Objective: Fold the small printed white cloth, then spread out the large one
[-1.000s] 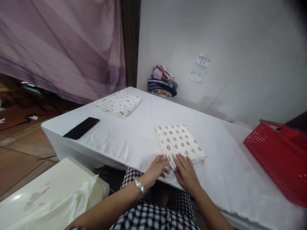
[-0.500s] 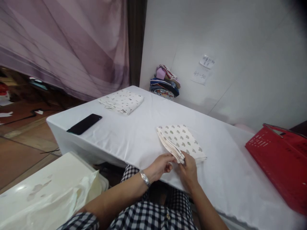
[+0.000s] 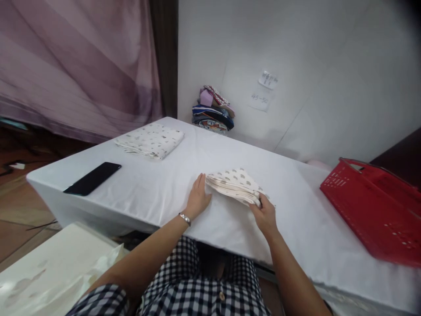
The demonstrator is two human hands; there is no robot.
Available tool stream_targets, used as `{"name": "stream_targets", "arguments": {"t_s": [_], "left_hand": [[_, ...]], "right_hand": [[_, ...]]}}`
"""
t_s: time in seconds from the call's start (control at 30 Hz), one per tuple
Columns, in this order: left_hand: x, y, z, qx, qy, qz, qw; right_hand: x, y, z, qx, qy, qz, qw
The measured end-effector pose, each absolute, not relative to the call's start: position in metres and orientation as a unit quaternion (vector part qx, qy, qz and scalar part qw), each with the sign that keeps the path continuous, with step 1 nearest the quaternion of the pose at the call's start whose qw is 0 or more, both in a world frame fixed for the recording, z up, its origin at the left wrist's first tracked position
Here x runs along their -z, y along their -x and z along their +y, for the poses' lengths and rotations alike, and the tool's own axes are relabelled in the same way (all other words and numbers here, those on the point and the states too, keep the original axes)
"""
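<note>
A cream folded cloth (image 3: 237, 182) with a grey-green mushroom-like print lies on the white-covered table (image 3: 164, 197), its stacked layers showing along the near edge. My right hand (image 3: 265, 215) pinches the near right corner of these layers, thumb on top, and lifts it a little. At the left corner of the cloth, my left hand (image 3: 199, 197) rests with fingers stretched out together and the thumb apart, the fingertips against the cloth's edge. A second folded cloth (image 3: 151, 140), white with a small dark print, lies farther back on the left.
A black phone (image 3: 94, 178) lies near the table's left edge. On the right stands a red plastic basket (image 3: 371, 210). A pile of folded fabrics (image 3: 213, 112) sits by the wall behind the table. A white box-like surface (image 3: 49, 259) is at lower left.
My left hand has moved from the near corner to the cloth's left corner, and its fingers have straightened. My right hand keeps its hold, and the layered edge now faces me. The view has shifted right.
</note>
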State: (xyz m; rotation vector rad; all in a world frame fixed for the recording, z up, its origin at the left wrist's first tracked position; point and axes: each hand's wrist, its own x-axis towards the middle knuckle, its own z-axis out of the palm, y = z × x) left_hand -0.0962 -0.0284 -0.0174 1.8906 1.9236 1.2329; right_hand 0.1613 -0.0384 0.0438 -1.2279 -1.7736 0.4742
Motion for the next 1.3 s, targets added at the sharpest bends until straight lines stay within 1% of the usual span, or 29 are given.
{"name": "stream_targets", "arguments": {"t_s": [0.07, 0.17, 0.27, 0.33, 0.47, 0.57, 0.63, 0.7, 0.8, 0.93, 1.0, 1.07, 1.17, 1.23, 1.3], "left_hand": [[0.015, 0.099, -0.018, -0.391, -0.664, 0.634, 0.064], [0.009, 0.103, -0.004, -0.379, -0.689, 0.615, 0.064], [-0.007, 0.109, 0.006, -0.405, -0.697, 0.585, 0.087], [-0.028, 0.114, 0.009, -0.432, -0.694, 0.566, 0.112], [-0.094, 0.129, 0.002, -0.476, -0.676, 0.534, 0.178], [-0.140, 0.139, -0.009, -0.527, -0.638, 0.510, 0.232], [-0.159, 0.142, -0.015, -0.576, -0.589, 0.486, 0.289], [-0.165, 0.142, -0.016, -0.596, -0.535, 0.477, 0.362], [-0.158, 0.141, -0.004, -0.566, -0.469, 0.507, 0.451], [-0.131, 0.142, 0.041, -0.497, -0.438, 0.561, 0.497], [-0.112, 0.142, 0.068, -0.465, -0.432, 0.605, 0.480], [-0.092, 0.141, 0.088, -0.442, -0.425, 0.656, 0.440], [-0.064, 0.139, 0.098, -0.362, -0.429, 0.715, 0.418], [-0.048, 0.141, 0.092, -0.309, -0.450, 0.720, 0.428], [-0.035, 0.145, 0.079, -0.283, -0.486, 0.698, 0.443]], "right_hand": [[-0.049, -0.163, -0.037, -0.213, 0.494, -0.709, 0.456], [-0.063, -0.165, -0.036, -0.244, 0.486, -0.699, 0.465], [-0.086, -0.170, -0.036, -0.272, 0.474, -0.693, 0.470], [-0.104, -0.174, -0.035, -0.292, 0.462, -0.684, 0.484], [-0.139, -0.182, -0.030, -0.353, 0.422, -0.627, 0.552], [-0.153, -0.181, -0.026, -0.426, 0.395, -0.565, 0.587], [-0.154, -0.178, -0.025, -0.479, 0.386, -0.524, 0.589], [-0.150, -0.174, -0.024, -0.526, 0.390, -0.489, 0.576], [-0.134, -0.169, -0.017, -0.587, 0.413, -0.445, 0.536], [-0.099, -0.157, 0.015, -0.639, 0.464, -0.369, 0.490], [-0.077, -0.149, 0.038, -0.646, 0.497, -0.320, 0.483], [-0.058, -0.143, 0.057, -0.635, 0.534, -0.289, 0.477], [-0.036, -0.143, 0.070, -0.612, 0.582, -0.279, 0.456], [-0.028, -0.150, 0.068, -0.619, 0.566, -0.311, 0.448], [-0.025, -0.158, 0.061, -0.634, 0.522, -0.360, 0.443]]}}
